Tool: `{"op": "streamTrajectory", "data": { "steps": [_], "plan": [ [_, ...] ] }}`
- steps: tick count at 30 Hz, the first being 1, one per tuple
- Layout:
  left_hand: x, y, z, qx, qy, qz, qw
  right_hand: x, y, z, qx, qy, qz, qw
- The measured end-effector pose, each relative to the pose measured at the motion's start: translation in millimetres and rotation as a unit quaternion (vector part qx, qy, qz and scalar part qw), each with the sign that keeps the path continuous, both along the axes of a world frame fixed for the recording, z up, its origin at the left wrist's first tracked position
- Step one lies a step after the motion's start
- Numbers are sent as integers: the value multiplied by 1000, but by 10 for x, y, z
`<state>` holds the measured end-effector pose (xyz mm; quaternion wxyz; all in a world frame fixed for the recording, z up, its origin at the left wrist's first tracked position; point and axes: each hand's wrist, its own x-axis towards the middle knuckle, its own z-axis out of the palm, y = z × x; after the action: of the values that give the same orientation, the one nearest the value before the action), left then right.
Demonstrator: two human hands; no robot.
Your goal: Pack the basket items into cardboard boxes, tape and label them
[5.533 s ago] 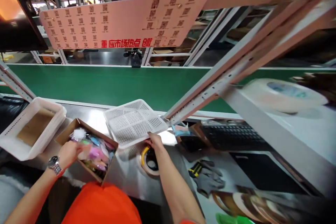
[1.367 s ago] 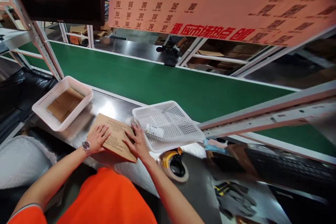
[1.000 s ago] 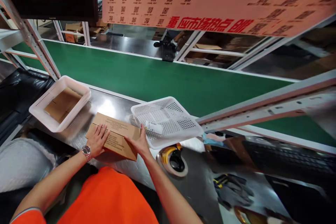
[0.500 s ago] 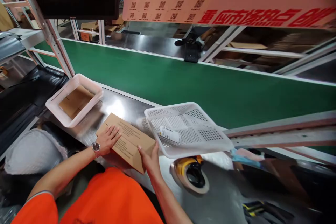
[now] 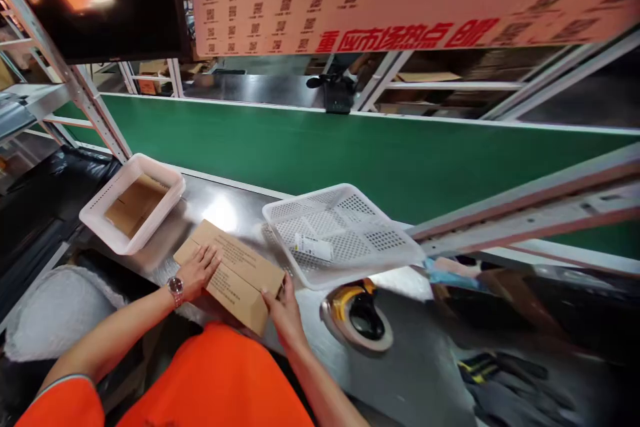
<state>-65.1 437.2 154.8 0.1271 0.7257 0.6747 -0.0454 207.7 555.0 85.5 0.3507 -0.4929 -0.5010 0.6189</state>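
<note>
Left hand [image 5: 197, 273] lies flat, fingers slightly spread, on top of a closed cardboard box [image 5: 235, 263]; right hand [image 5: 285, 307] grips the box's right end, thumb on top and fingers around the edge. Box sits between the two hands, printed text facing up, on a metal bench [image 5: 217, 207] that throws a bright glare just beyond the left hand. Beyond and to the left of the grip: a white bin [image 5: 163, 207] with brown cardboard [image 5: 137, 205] inside. Just beyond and right of the right hand: a perforated white basket [image 5: 340, 280], a white label [image 5: 314, 247] lying in it. Right of the right hand, near: a tape dispenser [image 5: 365, 320] on its side; farther right, gloves [image 5: 515, 380], partly dim. Left of the left forearm, a roll of bubble wrap [image 5: 63, 317]. Past the bench, a green conveyor belt [image 5: 300, 153] crosses the whole view. Above it, over the hands: a dark monitor [image 5: 135, 13] with an orange reflection, left, and a pink board [image 5: 415, 0] of printed codes and red characters, right.
</note>
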Motion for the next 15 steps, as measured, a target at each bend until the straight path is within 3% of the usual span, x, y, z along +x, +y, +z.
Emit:
{"op": "streamTrajectory", "data": {
  "steps": [2,4,6,8,10,13,15],
  "plan": [
    [51,-1,19,-1,8,13,1000,341,172,-57,-10,-39,-28,999],
    [98,-6,30,7,13,19,1000,779,374,-157,39,-140,-79,986],
    [137,-13,42,16,16,23,999,1199,548,-283,110,-270,-118,949],
    [172,-14,61,18,20,32,999,1478,666,-397,143,-386,-92,907],
    [205,-6,82,13,25,41,999,1556,737,-459,142,-473,-21,869],
    [249,15,94,17,31,47,998,1417,820,-429,138,-557,58,817],
    [274,25,70,28,30,54,998,1321,895,-359,129,-571,71,807]
  ]
}}
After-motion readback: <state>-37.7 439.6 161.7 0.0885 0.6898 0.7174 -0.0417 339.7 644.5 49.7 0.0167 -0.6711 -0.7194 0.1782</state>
